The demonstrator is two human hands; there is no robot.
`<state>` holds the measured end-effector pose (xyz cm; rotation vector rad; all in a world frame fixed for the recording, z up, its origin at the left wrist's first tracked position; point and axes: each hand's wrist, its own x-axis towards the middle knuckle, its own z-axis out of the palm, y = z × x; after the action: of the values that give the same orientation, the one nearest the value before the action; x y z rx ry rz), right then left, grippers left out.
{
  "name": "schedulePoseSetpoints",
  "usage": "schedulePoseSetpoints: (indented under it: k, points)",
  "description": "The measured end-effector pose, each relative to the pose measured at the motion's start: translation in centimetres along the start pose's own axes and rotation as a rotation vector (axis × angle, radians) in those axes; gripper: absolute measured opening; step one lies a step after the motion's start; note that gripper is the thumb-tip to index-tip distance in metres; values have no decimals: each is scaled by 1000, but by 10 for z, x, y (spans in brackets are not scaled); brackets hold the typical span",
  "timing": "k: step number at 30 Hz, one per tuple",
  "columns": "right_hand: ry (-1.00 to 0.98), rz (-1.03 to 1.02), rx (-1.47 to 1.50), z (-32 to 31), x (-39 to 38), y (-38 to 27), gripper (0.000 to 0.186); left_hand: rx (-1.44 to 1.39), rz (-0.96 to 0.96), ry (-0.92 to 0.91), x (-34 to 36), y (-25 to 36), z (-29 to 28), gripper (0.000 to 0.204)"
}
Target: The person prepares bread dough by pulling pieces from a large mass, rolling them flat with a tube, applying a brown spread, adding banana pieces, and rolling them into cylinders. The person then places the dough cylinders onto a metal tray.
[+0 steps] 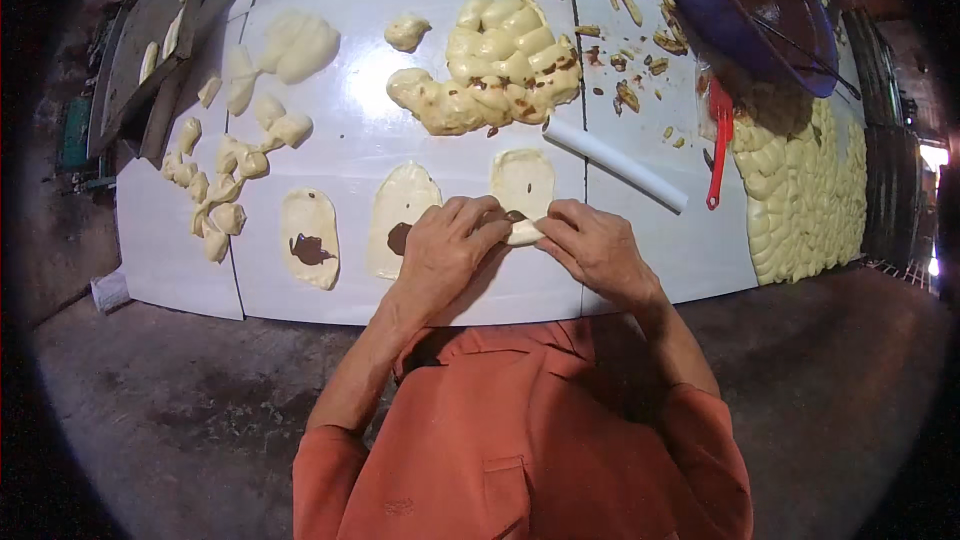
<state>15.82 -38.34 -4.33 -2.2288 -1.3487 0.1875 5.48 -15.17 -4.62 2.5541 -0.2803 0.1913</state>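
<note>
Both my hands are at the near edge of a flattened oval of dough (522, 178), which is folded over a dark brown filling. My left hand (452, 240) pinches the left end of the fold. The right end is pinched by my right hand (598, 247). Just left of my left hand lies a second dough oval (404, 190) with a dark blob of filling, partly hidden by that hand. Farther left is a third dough oval (311, 230) with brown filling spread on its lower half.
A white rolling pin (615, 164) lies right of the dough. Beyond sits a dough mass (500, 70) with dark bits. A blue basin (745, 10) of brown filling, a red-handled tool (718, 145) and a dough sheet (800, 200) are right. Dough pieces (228, 165) and a tray rack (150, 60) are left.
</note>
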Motion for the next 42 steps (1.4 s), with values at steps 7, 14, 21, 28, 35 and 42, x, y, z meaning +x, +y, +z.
schedulePoseSetpoints:
  k: [7, 14, 21, 28, 35, 42]
  points:
    - [26, 225, 97, -1, 2, 0, 9, -120, -112, 75, 4, 0, -6, 19]
    - [175, 139, -85, 0, 2, -3, 30, 3, -14, 40, -1, -6, -11, 27]
    - [161, -1, -141, 7, -2, 11, 20, 108, 17, 57, 0, -18, -5, 33]
    - [85, 432, 8, -11, 7, -7, 9, 53, -44, 51, -4, -17, -5, 43]
    - [52, 14, -137, -7, 31, 5, 52, 244, 112, -136, 33, -18, -8, 69]
    - [-130, 59, -298, -10, 12, 33, 79, 275, 0, -231, 26, -30, 1, 105]
